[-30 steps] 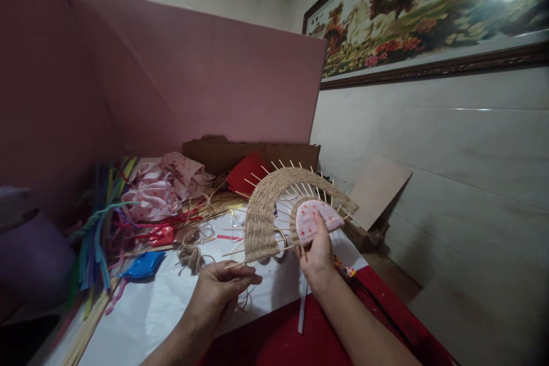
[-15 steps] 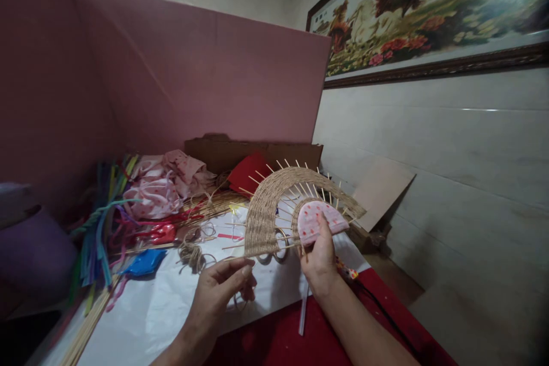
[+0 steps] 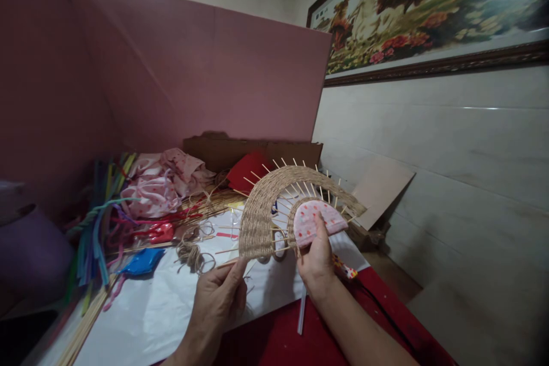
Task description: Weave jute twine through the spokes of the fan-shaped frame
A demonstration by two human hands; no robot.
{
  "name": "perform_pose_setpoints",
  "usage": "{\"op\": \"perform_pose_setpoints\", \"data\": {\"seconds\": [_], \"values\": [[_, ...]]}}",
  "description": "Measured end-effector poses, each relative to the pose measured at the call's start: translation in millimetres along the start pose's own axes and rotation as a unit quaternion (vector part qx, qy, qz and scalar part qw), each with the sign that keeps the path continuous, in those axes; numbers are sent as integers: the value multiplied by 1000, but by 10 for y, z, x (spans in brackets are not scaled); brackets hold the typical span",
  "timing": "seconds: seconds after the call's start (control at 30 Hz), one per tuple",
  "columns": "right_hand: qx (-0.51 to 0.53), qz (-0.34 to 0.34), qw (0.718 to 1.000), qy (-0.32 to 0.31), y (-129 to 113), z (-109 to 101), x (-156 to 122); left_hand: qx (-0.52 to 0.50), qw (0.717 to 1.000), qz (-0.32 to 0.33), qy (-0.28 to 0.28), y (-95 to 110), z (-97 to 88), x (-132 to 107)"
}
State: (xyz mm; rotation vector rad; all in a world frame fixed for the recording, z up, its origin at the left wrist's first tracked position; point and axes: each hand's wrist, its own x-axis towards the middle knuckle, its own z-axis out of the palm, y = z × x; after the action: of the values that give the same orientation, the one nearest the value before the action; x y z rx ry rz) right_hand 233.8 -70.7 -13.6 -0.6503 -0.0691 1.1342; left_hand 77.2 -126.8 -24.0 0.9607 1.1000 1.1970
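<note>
A half-round woven fan of twine on thin sticks is held up in front of me, its stick ends poking past the outer edge. At its centre sits a pink half-circle pad with red spots. My right hand grips the fan at this pad, thumb on top, the other fingers hidden beneath. With thumb and fingers closed, my left hand pinches the fan's lower left corner. A few frayed twine ends show beside those fingers. Scissors lie behind the fan, partly covered by it.
A twine bundle, a blue packet and coloured pipe cleaners lie on the left. Pink spotted cloth is heaped behind. A clear glue stick rests by the red cloth. Cardboard leans at the wall.
My left hand has moved up to the fan's lower left corner and its fingers have closed there. The fan has shifted slightly left, with my right hand still holding it.
</note>
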Motion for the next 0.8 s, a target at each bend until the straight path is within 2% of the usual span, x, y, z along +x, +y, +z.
{"op": "perform_pose_setpoints", "data": {"seconds": [0.23,0.57,0.8], "values": [[-9,-7,1000,5,-8,9,6,-3,1000,-3,13,6,31,-11],[-35,-25,999,-13,69,-30,14,17,999,-29,-12,36,55,-35],[-30,-28,999,-17,87,-33,11,22,1000,-14,-15,46,71,-83]]}}
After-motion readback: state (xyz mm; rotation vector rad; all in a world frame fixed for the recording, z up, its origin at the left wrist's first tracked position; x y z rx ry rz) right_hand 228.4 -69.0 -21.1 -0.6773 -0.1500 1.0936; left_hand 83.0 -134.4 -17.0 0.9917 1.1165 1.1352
